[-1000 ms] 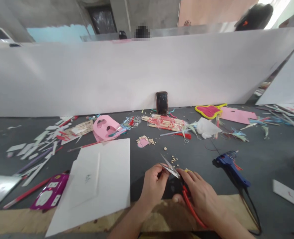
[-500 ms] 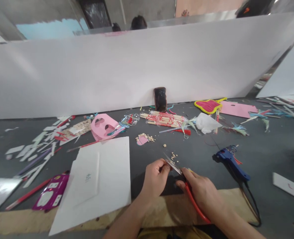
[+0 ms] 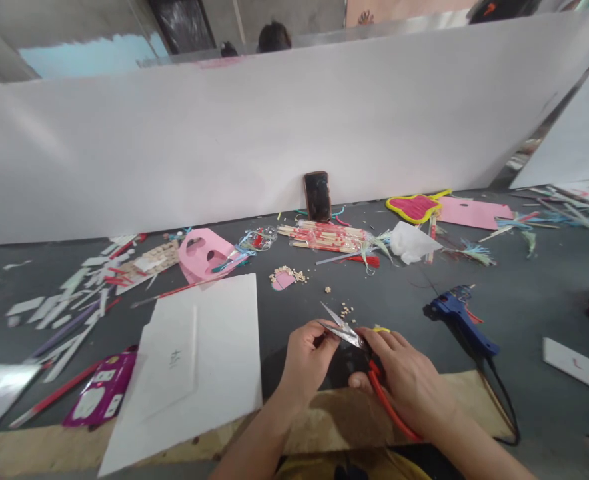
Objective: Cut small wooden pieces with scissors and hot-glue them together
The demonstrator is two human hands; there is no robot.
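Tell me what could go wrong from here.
The open scissors in the right hand could nick the left hand, which is close to their blades. The small pale pieces just beyond might get scattered. The blue glue gun could be dragged if the right arm catches its cord.

It looked like a craft workshop, set up in a rough, unfinished room. The dark table [image 3: 519, 287] was strewn with paper strips [image 3: 49, 310], pink card [image 3: 199, 270], sticks [image 3: 319, 235] and small pale bits [image 3: 347, 311], and bore a blue glue gun [image 3: 462, 323]; scissors [image 3: 358, 341] were in use above it. A long white panel [image 3: 199, 153] stood along the table's far side. Beyond it showed a bare grey wall [image 3: 84, 17] with patchy blue paint [image 3: 92, 57] and the tops of other people's heads [image 3: 274, 38].
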